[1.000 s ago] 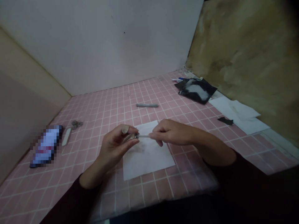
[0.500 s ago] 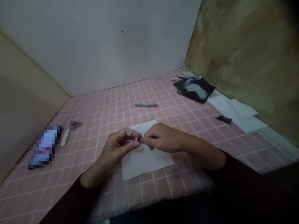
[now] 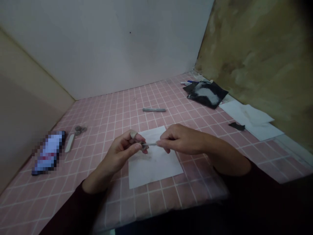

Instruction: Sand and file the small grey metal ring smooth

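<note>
My left hand (image 3: 126, 147) pinches a small grey ring-shaped piece (image 3: 143, 145) between thumb and fingers, partly hidden by the fingertips. A beige wrap (image 3: 133, 133) covers part of one finger on that hand. My right hand (image 3: 181, 138) is closed on one end of a thin, pale grey stick (image 3: 151, 144). The stick's other end reaches to the ring-shaped piece; I cannot tell whether it passes through. Both hands are above a white paper sheet (image 3: 156, 168) with greyish dust on it.
Beyond the paper lies a grey rod (image 3: 154, 110). Left are small grey rings (image 3: 79, 130), a white strip (image 3: 69, 143) and a blurred-out packet (image 3: 49, 153). Right are black sheets dusted white (image 3: 217, 98), white papers (image 3: 264, 130) and a dark scrap (image 3: 236, 126). Walls stand behind and beside.
My right hand has drawn to the right, away from the left, so a length of the stick now shows between them. The view has shifted slightly.
</note>
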Available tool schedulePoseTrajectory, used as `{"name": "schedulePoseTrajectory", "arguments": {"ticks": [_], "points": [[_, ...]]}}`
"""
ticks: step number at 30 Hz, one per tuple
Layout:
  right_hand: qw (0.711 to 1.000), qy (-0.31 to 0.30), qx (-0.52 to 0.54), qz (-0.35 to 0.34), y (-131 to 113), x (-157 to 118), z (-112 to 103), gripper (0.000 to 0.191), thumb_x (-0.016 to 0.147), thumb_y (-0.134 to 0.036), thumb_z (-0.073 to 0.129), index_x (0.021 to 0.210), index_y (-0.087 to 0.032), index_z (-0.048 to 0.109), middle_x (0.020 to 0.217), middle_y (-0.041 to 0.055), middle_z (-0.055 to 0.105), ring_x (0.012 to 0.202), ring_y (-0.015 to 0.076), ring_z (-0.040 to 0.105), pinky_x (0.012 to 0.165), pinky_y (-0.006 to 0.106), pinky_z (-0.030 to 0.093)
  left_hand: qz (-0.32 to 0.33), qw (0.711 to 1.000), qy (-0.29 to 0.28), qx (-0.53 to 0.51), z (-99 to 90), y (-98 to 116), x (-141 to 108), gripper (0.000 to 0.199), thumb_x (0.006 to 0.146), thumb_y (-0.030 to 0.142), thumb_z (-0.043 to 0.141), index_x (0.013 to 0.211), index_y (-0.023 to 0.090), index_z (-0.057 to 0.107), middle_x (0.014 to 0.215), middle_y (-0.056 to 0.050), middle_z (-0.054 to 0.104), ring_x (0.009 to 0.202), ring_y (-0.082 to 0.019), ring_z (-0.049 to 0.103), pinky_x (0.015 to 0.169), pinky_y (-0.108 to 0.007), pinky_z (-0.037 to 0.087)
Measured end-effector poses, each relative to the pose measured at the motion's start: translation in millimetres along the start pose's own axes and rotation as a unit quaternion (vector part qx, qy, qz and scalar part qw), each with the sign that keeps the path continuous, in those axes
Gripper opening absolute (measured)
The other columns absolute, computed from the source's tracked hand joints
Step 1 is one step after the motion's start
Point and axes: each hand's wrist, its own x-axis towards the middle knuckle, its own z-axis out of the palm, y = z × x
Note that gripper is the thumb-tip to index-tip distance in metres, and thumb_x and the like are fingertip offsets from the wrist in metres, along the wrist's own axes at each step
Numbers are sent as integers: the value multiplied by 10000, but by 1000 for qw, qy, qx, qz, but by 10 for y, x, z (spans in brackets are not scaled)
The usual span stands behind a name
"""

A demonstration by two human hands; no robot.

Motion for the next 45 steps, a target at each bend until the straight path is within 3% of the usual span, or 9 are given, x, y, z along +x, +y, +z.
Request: {"name": "schedulePoseTrajectory", "arguments": {"ticks": [4, 8, 14, 22, 26, 37, 45], "points": [[1000, -8, 11, 1, 1, 23, 31, 352, 905, -265, 498, 602, -132, 619, 528, -24, 503, 531, 84, 448, 578, 257, 291, -21, 1000, -12, -5, 36, -6, -1, 129, 855, 213, 701, 964, 160, 659, 828, -34, 699, 748, -143, 683, 713, -254, 550], [1000, -18, 1, 4, 29, 13, 2, 394, 923, -300, 492, 588, -130, 613, 482, -38, 432, 506, 82, 411, 569, 265, 279, 2, 1000, -1, -1, 6, -17, 11, 135, 846, 199, 711, 965, 166, 656, 872, -39, 700, 797, -149, 692, 748, -259, 560], [999, -24, 28, 11, 27, 27, 19, 375, 910, -269, 491, 578, -133, 603, 500, -31, 467, 514, 82, 427, 568, 261, 278, -4, 1000, 7, 6, -12, -31, 9, 171, 792, 154, 757, 941, 174, 675, 863, -26, 699, 781, -122, 674, 701, -206, 548], [999, -10, 48, 8, 56, 49, 48, 440, 941, -345, 471, 582, -130, 608, 492, -34, 442, 502, 78, 411, 572, 264, 283, 27, 999, 22, 34, 14, -30, 18, 166, 784, 149, 761, 936, 188, 708, 858, -22, 693, 775, -118, 651, 681, -203, 538], [998, -34, 48, 22, 74, 48, 35, 412, 926, -322, 484, 577, -134, 598, 485, -39, 419, 495, 82, 396, 560, 264, 282, 56, 996, 41, 58, 22, -25, 19, 171, 780, 132, 758, 929, 189, 696, 884, -28, 682, 810, -134, 651, 695, -223, 544], [994, -46, 93, 38, 76, 56, 33, 430, 940, -336, 470, 580, -134, 591, 489, -43, 414, 489, 79, 389, 546, 261, 297, 172, 976, 48, 127, 49, -74, 17, 238, 797, 38, 716, 956, 201, 646, 974, -27, 653, 919, -143, 655, 863, -274, 557], [995, -42, 79, 35, 69, 54, 29, 424, 931, -321, 480, 566, -132, 584, 484, -42, 410, 486, 75, 384, 552, 265, 289, 154, 979, 44, 124, 27, -57, 10, 233, 805, 52, 720, 969, 208, 663, 967, -24, 670, 917, -140, 666, 838, -251, 560]]}}
